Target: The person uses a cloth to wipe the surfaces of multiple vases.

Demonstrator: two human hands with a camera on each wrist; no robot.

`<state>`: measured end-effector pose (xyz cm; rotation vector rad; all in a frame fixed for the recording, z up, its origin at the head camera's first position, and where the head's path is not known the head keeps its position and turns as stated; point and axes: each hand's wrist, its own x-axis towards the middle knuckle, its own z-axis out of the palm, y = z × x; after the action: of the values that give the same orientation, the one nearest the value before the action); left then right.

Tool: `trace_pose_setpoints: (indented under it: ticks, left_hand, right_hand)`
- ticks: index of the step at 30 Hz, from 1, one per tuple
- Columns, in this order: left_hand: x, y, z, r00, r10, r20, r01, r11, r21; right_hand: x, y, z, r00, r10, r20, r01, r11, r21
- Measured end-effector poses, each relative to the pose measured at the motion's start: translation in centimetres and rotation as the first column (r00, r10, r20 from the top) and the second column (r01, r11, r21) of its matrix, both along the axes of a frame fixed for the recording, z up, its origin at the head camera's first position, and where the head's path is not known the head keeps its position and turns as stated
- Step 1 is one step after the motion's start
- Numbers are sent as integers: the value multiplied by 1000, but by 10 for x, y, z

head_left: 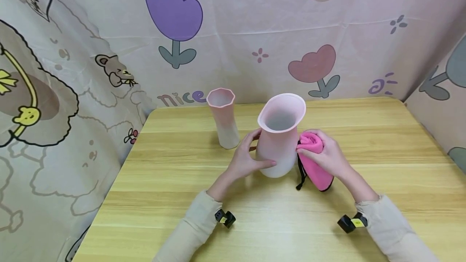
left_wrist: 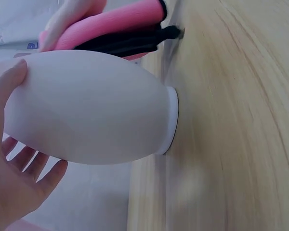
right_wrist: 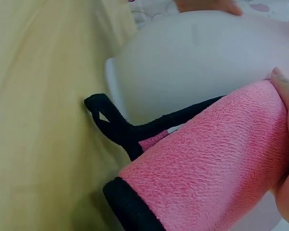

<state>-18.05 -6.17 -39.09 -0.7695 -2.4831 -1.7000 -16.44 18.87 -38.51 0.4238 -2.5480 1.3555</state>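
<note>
A wide pink-and-white vase (head_left: 277,148) with a slanted, flared mouth stands upright on the wooden table. My left hand (head_left: 248,157) holds it from the left, thumb across the front and fingers round the back; the left wrist view shows thumb and fingers on either side of the vase body (left_wrist: 91,108). In my right hand (head_left: 329,155) is a bunched pink towel (head_left: 316,169) with black edging and a black loop. The towel hangs close against the vase's right side. In the right wrist view, the towel (right_wrist: 212,159) covers part of the vase (right_wrist: 192,62).
A narrower pink-and-white vase (head_left: 227,128) with an angular rim stands behind and left of my left hand. The wooden table (head_left: 164,197) runs back to a printed cloth backdrop (head_left: 233,19). Another printed cloth hangs along the left side.
</note>
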Motion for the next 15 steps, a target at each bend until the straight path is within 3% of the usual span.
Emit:
trace_pose_setpoints:
  ticks: [4,15]
  left_hand:
    - [-1,-2,-1,999,-27,17,27,999,30]
    - [3,-8,-5,999,-11,44,9,999,36]
  right_hand:
    - [2,2,-9,1000,6,0,-6,1000,28]
    - [-1,8,-24,998,56,6,-56,991,124]
